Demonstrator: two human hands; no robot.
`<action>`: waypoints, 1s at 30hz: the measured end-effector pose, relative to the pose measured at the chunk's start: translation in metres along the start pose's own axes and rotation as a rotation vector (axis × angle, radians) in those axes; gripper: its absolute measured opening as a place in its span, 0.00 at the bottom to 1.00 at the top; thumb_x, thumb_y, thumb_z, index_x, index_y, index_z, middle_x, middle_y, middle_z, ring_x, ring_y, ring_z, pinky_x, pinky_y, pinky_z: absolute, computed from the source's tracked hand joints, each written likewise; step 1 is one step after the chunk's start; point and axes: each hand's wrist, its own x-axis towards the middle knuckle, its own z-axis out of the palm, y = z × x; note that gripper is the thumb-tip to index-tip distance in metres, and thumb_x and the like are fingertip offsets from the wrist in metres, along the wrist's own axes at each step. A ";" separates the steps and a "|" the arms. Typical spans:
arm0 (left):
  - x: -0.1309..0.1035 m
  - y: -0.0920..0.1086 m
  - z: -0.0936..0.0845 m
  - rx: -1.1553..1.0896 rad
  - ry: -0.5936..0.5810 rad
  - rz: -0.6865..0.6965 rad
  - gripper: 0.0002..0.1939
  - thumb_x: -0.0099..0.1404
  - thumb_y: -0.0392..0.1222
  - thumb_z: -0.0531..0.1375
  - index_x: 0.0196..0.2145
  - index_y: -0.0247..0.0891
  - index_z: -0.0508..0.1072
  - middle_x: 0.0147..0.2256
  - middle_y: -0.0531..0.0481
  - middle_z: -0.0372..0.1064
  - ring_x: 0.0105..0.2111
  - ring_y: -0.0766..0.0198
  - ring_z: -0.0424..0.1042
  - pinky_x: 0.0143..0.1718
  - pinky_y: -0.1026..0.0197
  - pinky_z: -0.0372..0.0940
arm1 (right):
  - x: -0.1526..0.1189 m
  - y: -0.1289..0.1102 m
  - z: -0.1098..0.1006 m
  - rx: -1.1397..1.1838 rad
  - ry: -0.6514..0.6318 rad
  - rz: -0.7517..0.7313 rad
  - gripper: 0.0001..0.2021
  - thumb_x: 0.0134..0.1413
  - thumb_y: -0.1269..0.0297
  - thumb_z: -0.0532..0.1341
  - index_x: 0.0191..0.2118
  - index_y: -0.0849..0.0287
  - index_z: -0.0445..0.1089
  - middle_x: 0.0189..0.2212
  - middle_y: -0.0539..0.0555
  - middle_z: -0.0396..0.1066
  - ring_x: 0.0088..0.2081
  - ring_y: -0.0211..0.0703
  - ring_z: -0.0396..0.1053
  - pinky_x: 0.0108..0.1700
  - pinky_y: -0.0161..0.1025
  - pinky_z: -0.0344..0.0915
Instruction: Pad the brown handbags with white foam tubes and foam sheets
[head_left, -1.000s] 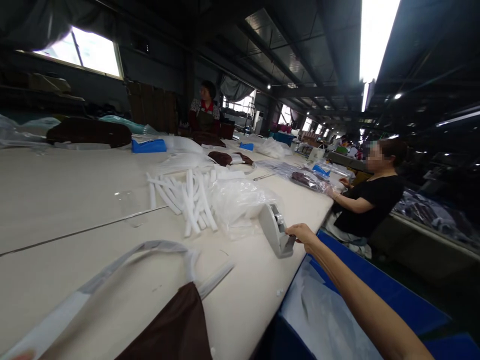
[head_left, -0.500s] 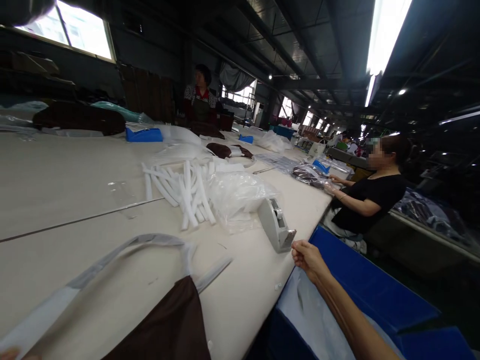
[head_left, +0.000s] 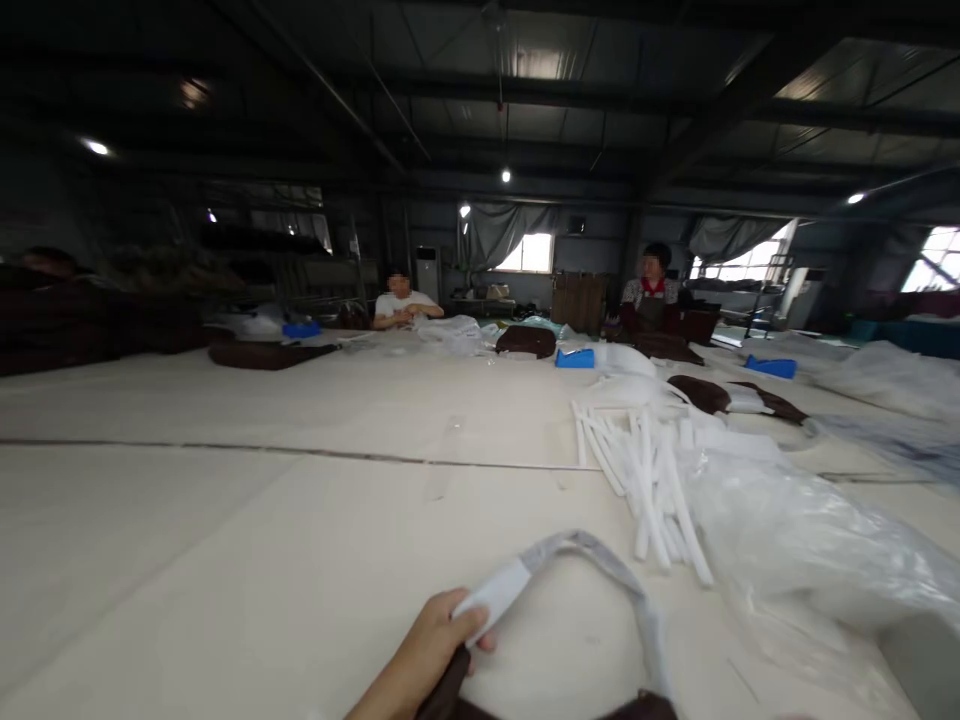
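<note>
My left hand [head_left: 442,640] is closed around the white-wrapped part of a bag strap [head_left: 577,541], its thumb lying on the wrapping. The strap arches over the pale table [head_left: 262,560], grey along its curve, and runs down to the dark brown bag [head_left: 637,706] at the bottom edge, where most of the bag is cut off. My right hand is out of sight, apart from a possible faint blur at the bottom edge. White foam strips [head_left: 660,490] lie in a loose pile to the right of the strap.
Clear plastic bags [head_left: 817,530] spread at the right, beside a grey tape dispenser [head_left: 922,650] at the lower right edge. Blue holders [head_left: 575,358] and brown bags [head_left: 525,341] stand farther back. Two people [head_left: 403,305] are across the table.
The view has swung left. My left hand has come into fuller view gripping the strap, and my right hand, earlier by the tape dispenser, has left the clear view.
</note>
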 end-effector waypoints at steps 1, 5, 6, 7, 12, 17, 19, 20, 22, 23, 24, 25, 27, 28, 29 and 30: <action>-0.003 0.002 0.002 -0.001 0.004 -0.002 0.27 0.49 0.64 0.63 0.31 0.34 0.72 0.26 0.47 0.73 0.20 0.66 0.61 0.24 0.63 0.57 | -0.009 0.001 0.008 -0.001 -0.029 0.021 0.18 0.57 0.38 0.58 0.44 0.42 0.71 0.33 0.56 0.70 0.31 0.47 0.69 0.25 0.41 0.64; -0.012 0.012 0.004 -0.021 0.005 -0.001 0.25 0.51 0.60 0.64 0.33 0.32 0.73 0.28 0.47 0.73 0.23 0.65 0.62 0.27 0.63 0.60 | -0.022 -0.003 0.066 0.123 -0.270 0.049 0.21 0.49 0.42 0.67 0.28 0.57 0.67 0.18 0.50 0.63 0.21 0.36 0.58 0.26 0.36 0.55; -0.012 0.013 0.004 -0.029 -0.006 0.004 0.25 0.52 0.60 0.64 0.32 0.32 0.73 0.28 0.47 0.73 0.23 0.65 0.63 0.28 0.63 0.60 | -0.019 -0.005 0.084 0.166 -0.331 0.046 0.21 0.50 0.44 0.67 0.28 0.58 0.66 0.18 0.49 0.63 0.21 0.34 0.57 0.26 0.35 0.54; -0.012 0.014 0.003 -0.039 -0.016 0.014 0.25 0.53 0.61 0.64 0.32 0.32 0.73 0.28 0.47 0.72 0.24 0.65 0.63 0.28 0.62 0.61 | -0.013 -0.005 0.102 0.204 -0.385 0.044 0.21 0.50 0.44 0.67 0.28 0.59 0.66 0.18 0.49 0.64 0.21 0.33 0.56 0.26 0.34 0.53; -0.014 0.014 0.004 -0.086 -0.051 0.067 0.25 0.54 0.61 0.64 0.31 0.32 0.73 0.27 0.47 0.70 0.27 0.61 0.67 0.27 0.63 0.62 | 0.009 0.009 0.151 0.230 -0.461 0.055 0.23 0.50 0.44 0.68 0.26 0.61 0.66 0.18 0.49 0.66 0.20 0.32 0.56 0.24 0.31 0.52; -0.016 0.014 0.007 -0.128 -0.030 0.062 0.24 0.55 0.60 0.64 0.31 0.32 0.73 0.27 0.47 0.70 0.26 0.62 0.66 0.26 0.63 0.62 | 0.016 0.029 0.154 0.170 -0.372 0.125 0.26 0.45 0.40 0.69 0.23 0.61 0.64 0.15 0.49 0.65 0.17 0.31 0.54 0.22 0.31 0.50; -0.017 0.014 0.007 -0.136 -0.028 0.060 0.23 0.54 0.59 0.64 0.31 0.32 0.73 0.27 0.48 0.70 0.26 0.63 0.65 0.26 0.64 0.62 | 0.017 0.031 0.155 0.149 -0.354 0.135 0.27 0.44 0.39 0.68 0.22 0.61 0.65 0.15 0.49 0.64 0.17 0.31 0.54 0.21 0.31 0.49; -0.018 0.014 0.007 -0.140 -0.032 0.062 0.23 0.54 0.59 0.64 0.31 0.33 0.73 0.27 0.48 0.70 0.26 0.63 0.65 0.26 0.64 0.62 | 0.017 0.030 0.156 0.140 -0.353 0.139 0.27 0.44 0.39 0.68 0.22 0.61 0.65 0.14 0.49 0.64 0.17 0.31 0.54 0.21 0.31 0.49; -0.019 0.013 0.006 -0.160 -0.054 0.075 0.23 0.56 0.59 0.64 0.32 0.33 0.73 0.28 0.48 0.70 0.27 0.63 0.65 0.26 0.65 0.62 | 0.018 0.028 0.157 0.128 -0.356 0.143 0.27 0.43 0.39 0.69 0.22 0.61 0.65 0.14 0.49 0.64 0.17 0.31 0.53 0.21 0.31 0.49; -0.019 0.013 0.005 -0.171 -0.073 0.084 0.23 0.57 0.60 0.64 0.33 0.33 0.73 0.29 0.48 0.70 0.27 0.63 0.65 0.26 0.65 0.62 | 0.018 0.027 0.158 0.127 -0.358 0.145 0.27 0.43 0.38 0.69 0.22 0.61 0.65 0.14 0.49 0.64 0.17 0.31 0.53 0.21 0.31 0.49; -0.019 0.012 0.005 -0.183 -0.096 0.092 0.24 0.58 0.60 0.63 0.35 0.33 0.73 0.29 0.48 0.70 0.27 0.64 0.65 0.27 0.65 0.62 | 0.019 0.027 0.159 0.129 -0.359 0.145 0.27 0.43 0.38 0.69 0.22 0.61 0.65 0.14 0.49 0.63 0.17 0.31 0.53 0.21 0.31 0.48; -0.019 0.012 0.005 -0.192 -0.115 0.100 0.24 0.59 0.61 0.63 0.36 0.33 0.73 0.29 0.48 0.70 0.27 0.64 0.65 0.27 0.66 0.63 | 0.019 0.026 0.159 0.134 -0.362 0.143 0.28 0.43 0.38 0.68 0.22 0.61 0.65 0.14 0.48 0.63 0.17 0.31 0.52 0.21 0.31 0.48; -0.019 0.013 0.005 -0.200 -0.120 0.101 0.26 0.60 0.63 0.62 0.38 0.33 0.73 0.29 0.49 0.69 0.26 0.65 0.64 0.26 0.66 0.63 | 0.019 0.027 0.159 0.146 -0.369 0.127 0.27 0.45 0.38 0.68 0.23 0.61 0.65 0.14 0.48 0.62 0.17 0.31 0.51 0.21 0.32 0.46; -0.018 0.013 0.005 -0.204 -0.105 0.095 0.27 0.60 0.64 0.62 0.37 0.32 0.73 0.28 0.49 0.69 0.25 0.65 0.64 0.25 0.66 0.62 | 0.018 0.028 0.159 0.151 -0.376 0.116 0.27 0.46 0.39 0.67 0.23 0.61 0.65 0.14 0.47 0.61 0.17 0.30 0.51 0.22 0.32 0.46; -0.018 0.014 0.006 -0.208 -0.084 0.087 0.27 0.60 0.64 0.62 0.36 0.32 0.73 0.27 0.49 0.68 0.25 0.65 0.64 0.24 0.66 0.62 | 0.018 0.030 0.158 0.158 -0.389 0.106 0.26 0.48 0.39 0.67 0.23 0.61 0.64 0.14 0.47 0.61 0.18 0.31 0.51 0.22 0.32 0.46; -0.017 0.014 0.006 -0.213 -0.060 0.081 0.27 0.60 0.64 0.61 0.34 0.32 0.73 0.26 0.49 0.68 0.24 0.65 0.64 0.23 0.66 0.61 | 0.018 0.032 0.157 0.171 -0.409 0.100 0.26 0.49 0.41 0.67 0.23 0.61 0.65 0.15 0.48 0.62 0.19 0.31 0.52 0.23 0.32 0.47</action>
